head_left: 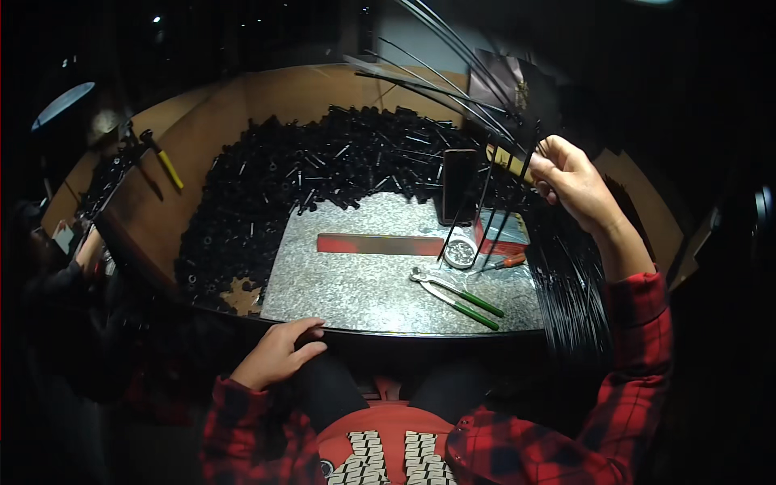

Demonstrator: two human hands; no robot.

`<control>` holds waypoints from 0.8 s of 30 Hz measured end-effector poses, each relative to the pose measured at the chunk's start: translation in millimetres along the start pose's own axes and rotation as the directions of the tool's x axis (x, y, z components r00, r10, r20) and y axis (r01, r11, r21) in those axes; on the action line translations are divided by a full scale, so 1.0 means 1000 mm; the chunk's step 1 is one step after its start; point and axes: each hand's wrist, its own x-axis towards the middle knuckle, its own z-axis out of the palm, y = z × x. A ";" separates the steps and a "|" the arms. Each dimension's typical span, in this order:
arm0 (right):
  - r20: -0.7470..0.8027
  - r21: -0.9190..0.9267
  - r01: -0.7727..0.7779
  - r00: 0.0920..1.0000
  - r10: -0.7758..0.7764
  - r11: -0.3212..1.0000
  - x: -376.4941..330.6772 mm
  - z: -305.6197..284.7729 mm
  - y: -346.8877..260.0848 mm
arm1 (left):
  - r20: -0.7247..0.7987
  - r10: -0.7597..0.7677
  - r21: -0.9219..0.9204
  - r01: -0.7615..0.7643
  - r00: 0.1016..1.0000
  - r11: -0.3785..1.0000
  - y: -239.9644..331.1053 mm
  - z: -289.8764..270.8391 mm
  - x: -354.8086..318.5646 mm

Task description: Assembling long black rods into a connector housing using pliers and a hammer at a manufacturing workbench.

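Observation:
Raised at the right, my right hand [570,179] is closed on several long thin black strips [453,95]. Some of them fan up and to the left, while others hang down over the worktop. My left hand [279,352] is at the front edge of the speckled grey worktop [356,295], thumb and fingers apart, holding nothing. End-cutting pincers [459,300] with green handles lie on the worktop between the hands. Behind them is a long bar [378,244], red at its ends and dark in the middle. A large heap of small black parts [323,158], some with shiny metal pieces, rises behind the worktop.
A dark phone [459,186] stands by a round dish [461,252], a red box [503,230] and an orange-handled tool [509,263]. More black strips [570,311] overhang the right edge. Cardboard walls [275,93] surround the heap; a yellow-handled hammer [166,164] hangs left. Another person's hand [89,250] shows far left.

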 end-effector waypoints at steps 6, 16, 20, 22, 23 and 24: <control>0.099 -0.039 0.045 0.994 -0.041 0.998 0.005 0.036 -0.007 | -0.151 0.137 0.003 -0.138 0.979 0.990 0.022 -0.019 0.013; 0.032 -0.365 0.282 0.956 -0.290 0.887 0.003 0.069 -0.013 | -0.276 0.158 -0.256 -0.231 0.948 0.939 0.048 -0.024 0.038; 0.120 -0.338 0.279 0.960 -0.253 0.899 -0.001 0.079 -0.014 | -0.140 0.210 -0.539 -0.252 0.968 0.804 0.058 -0.013 0.054; 0.149 -0.344 0.253 0.965 -0.214 0.904 -0.003 0.085 -0.018 | -0.094 0.214 -0.631 -0.224 0.972 0.742 0.057 -0.010 0.056; 0.154 -0.346 0.308 0.950 -0.270 0.886 -0.002 0.086 -0.012 | -0.092 0.216 -0.632 -0.225 0.972 0.742 0.058 -0.010 0.055; 0.161 -0.348 0.315 0.948 -0.275 0.883 -0.002 0.086 -0.011 | 0.002 0.184 -0.617 -0.143 0.983 0.774 0.060 -0.010 0.053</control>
